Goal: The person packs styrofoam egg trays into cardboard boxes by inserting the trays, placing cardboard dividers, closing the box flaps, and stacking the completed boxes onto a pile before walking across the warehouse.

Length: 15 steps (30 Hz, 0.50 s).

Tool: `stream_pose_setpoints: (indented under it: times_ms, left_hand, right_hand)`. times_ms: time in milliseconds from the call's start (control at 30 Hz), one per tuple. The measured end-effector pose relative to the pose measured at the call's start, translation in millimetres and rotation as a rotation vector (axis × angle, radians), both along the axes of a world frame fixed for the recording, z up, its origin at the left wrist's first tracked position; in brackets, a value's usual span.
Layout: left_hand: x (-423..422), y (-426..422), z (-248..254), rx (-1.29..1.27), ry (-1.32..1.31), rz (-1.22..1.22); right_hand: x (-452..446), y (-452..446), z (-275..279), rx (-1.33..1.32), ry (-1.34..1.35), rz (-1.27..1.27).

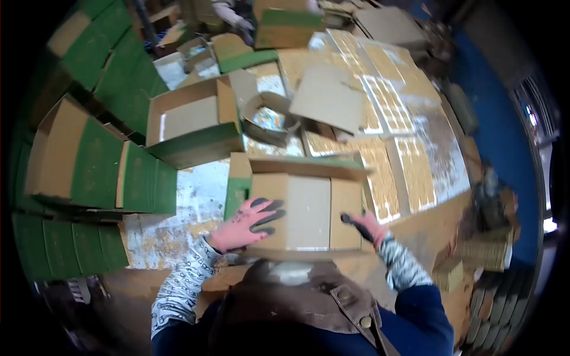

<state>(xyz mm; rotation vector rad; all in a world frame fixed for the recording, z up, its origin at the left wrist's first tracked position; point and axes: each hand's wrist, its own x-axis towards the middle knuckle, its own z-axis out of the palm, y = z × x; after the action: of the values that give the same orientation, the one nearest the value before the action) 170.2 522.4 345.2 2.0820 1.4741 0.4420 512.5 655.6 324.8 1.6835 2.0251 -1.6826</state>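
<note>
An open cardboard box [310, 207], brown and grey inside with green on its outside, lies in front of me at the table's near edge. My left hand [248, 226], in a pink glove with dark fingertips, rests over the box's left side with its fingers spread. At the right side, my right hand [367, 226] in a matching glove grips the box wall. Its thumb reaches over the inside, while the other fingers are mostly hidden behind the wall.
Another open green box [193, 142] stands at the back left, near a round cardboard container [265, 121] with colourful contents. Green boxes [95, 160] are stacked at left. Sheets of light-brown pieces [380, 172] cover the table's right side. Another person's gloved hand [242, 25] shows at the far side.
</note>
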Motion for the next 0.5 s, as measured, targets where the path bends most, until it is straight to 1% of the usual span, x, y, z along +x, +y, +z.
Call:
stream_pose_setpoints:
  times_ms: [33,100,167,233,267,300,333,400,433,467,500]
  left_hand:
    - [1.1,-8.4,-5.5,0.005,-0.349,0.237]
    - [0.6,-11.0,-44.2,0.083,-1.070,0.637]
    - [-0.9,-32.3,-104.3,-0.332,-1.383,1.186]
    - [28.6,-42.0,-123.3,-0.600,-1.704,1.200]
    - [31.9,-32.8,-115.2,-0.607,-1.666,1.019]
    - [36.1,-26.9,-96.7,-0.602,-1.624,0.848]
    - [39.1,-26.5,-79.2,-0.593,-1.565,0.693]
    - [34.7,-25.1,-56.3,-0.072,-1.270,0.658]
    - [28.4,-21.9,-50.9,0.041,-1.218,0.667]
    - [18.9,-13.3,-48.4,0.034,-1.285,0.654]
    - [6.1,-3.6,-46.3,-0.014,-1.409,0.635]
  right_hand:
    - [-0.4,-17.9,-2.3,-0.011,0.248,-0.223]
    - [23.6,-15.7,-36.8,0.170,0.319,-0.211]
    - [38.2,-11.8,-39.3,-0.029,0.439,-0.285]
    - [69.5,0.7,-75.4,-0.029,0.440,-0.298]
    - [85.8,11.4,-93.4,-0.027,0.438,-0.298]
    - [105.0,18.5,-100.6,0.549,0.287,0.076]
    - [103.6,30.7,-80.8,0.315,0.485,-0.068]
    - [74.4,33.5,-19.6,-0.211,0.863,-0.345]
    - [57.4,35.7,5.8,-0.486,1.020,-0.508]
    - [39.2,40.1,11.3,-0.532,1.046,-0.554]
    - [19.5,49.2,4.4,-0.498,1.029,-0.535]
